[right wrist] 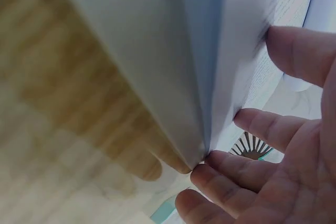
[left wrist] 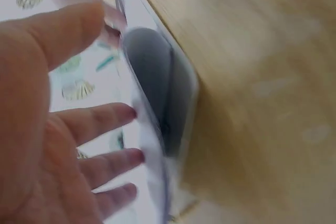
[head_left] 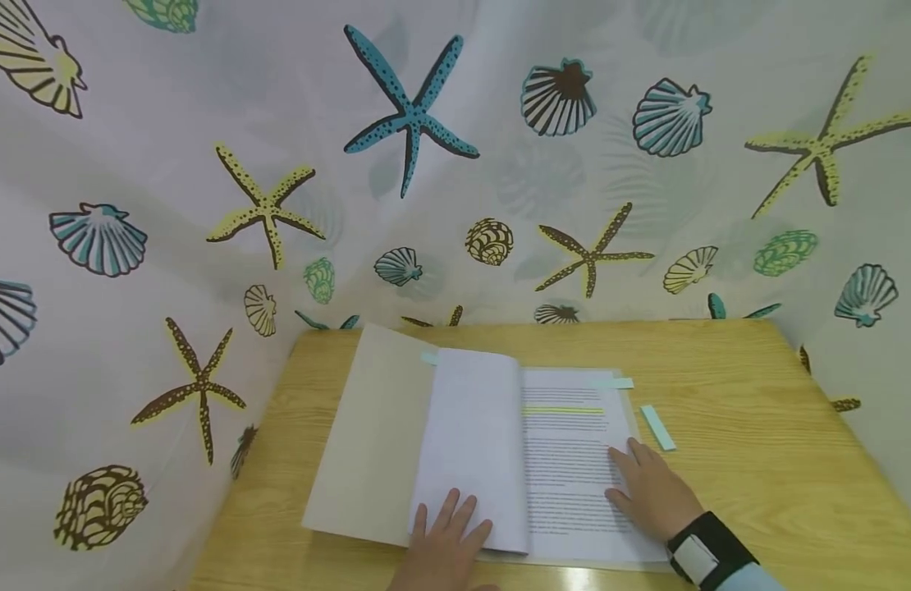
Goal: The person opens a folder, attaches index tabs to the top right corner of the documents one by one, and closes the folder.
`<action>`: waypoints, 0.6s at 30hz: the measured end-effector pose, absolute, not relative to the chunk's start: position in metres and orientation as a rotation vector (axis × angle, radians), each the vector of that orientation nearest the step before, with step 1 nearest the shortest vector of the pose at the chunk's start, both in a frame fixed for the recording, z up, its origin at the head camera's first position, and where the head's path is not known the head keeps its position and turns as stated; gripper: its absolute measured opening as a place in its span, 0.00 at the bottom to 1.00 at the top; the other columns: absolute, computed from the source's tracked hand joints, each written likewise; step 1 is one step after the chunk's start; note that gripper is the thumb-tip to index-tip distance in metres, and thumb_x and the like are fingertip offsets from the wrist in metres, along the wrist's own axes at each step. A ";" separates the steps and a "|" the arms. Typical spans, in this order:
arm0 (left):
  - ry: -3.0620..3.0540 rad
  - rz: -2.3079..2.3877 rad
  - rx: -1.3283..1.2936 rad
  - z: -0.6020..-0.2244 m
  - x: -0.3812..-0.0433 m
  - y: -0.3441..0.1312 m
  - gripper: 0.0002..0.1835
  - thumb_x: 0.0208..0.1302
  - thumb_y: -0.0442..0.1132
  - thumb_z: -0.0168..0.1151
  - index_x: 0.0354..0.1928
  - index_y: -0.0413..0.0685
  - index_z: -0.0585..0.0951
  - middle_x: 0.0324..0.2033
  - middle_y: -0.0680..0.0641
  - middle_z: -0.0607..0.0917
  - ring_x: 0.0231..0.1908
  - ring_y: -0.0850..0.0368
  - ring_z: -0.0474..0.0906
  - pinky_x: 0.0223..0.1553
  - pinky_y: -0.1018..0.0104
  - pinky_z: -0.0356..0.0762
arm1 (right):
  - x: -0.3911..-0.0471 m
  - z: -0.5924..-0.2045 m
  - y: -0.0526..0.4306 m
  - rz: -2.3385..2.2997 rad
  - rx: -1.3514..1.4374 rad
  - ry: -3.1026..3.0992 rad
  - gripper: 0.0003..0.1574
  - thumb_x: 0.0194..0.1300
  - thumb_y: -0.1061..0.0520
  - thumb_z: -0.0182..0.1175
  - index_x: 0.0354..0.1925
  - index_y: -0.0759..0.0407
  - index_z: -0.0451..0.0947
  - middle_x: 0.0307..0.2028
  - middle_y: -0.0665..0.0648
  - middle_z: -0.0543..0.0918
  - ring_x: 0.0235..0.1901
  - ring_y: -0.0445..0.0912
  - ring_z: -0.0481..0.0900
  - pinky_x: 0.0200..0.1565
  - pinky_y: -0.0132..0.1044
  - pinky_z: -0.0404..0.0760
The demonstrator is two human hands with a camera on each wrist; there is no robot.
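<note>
A stapled-looking document lies open on the table, printed text on its right page and one line marked in yellow. Its turned blank page curves up along the fold over a cream cover. My left hand rests with spread fingers on the lower part of that blank page; the left wrist view shows the fingertips against the paper. At the right edge of the printed page, my right hand touches the paper with thumb and fingers extended. A pale blue sticky tab sits at that page's top right.
Another pale blue strip lies on the wooden table just right of the document. A further tab shows at the cover's top. A white curtain printed with shells and starfish hangs around the table's back and sides.
</note>
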State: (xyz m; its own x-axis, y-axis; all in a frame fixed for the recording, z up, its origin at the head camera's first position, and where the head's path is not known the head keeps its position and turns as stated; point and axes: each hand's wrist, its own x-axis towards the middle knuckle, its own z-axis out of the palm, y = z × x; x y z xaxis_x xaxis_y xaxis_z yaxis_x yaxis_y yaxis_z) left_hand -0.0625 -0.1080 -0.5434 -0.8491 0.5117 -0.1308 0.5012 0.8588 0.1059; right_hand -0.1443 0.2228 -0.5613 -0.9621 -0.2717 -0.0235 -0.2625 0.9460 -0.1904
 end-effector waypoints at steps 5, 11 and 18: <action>3.028 0.327 0.758 -0.542 -0.060 -0.133 0.39 0.58 0.73 0.50 0.60 0.53 0.78 0.65 0.43 0.70 0.69 0.39 0.57 0.57 0.32 0.61 | -0.142 -0.560 0.226 -0.293 -0.443 3.072 0.39 0.55 0.46 0.70 0.59 0.64 0.74 0.58 0.77 0.70 0.57 0.70 0.70 0.54 0.63 0.69; 3.338 0.711 0.537 -0.508 -0.059 -0.174 0.30 0.59 0.58 0.64 0.57 0.45 0.79 0.64 0.40 0.71 0.68 0.38 0.57 0.59 0.36 0.61 | -0.144 -0.560 0.231 -0.308 -0.387 3.074 0.39 0.58 0.46 0.67 0.60 0.67 0.72 0.57 0.77 0.71 0.56 0.71 0.70 0.54 0.64 0.69; 3.424 1.051 -0.167 -0.474 -0.057 -0.220 0.25 0.64 0.49 0.63 0.58 0.41 0.76 0.63 0.39 0.70 0.68 0.38 0.56 0.53 0.31 0.64 | -0.151 -0.561 0.243 -0.619 -0.161 2.903 0.40 0.66 0.46 0.59 0.63 0.75 0.64 0.59 0.77 0.70 0.59 0.71 0.67 0.55 0.64 0.67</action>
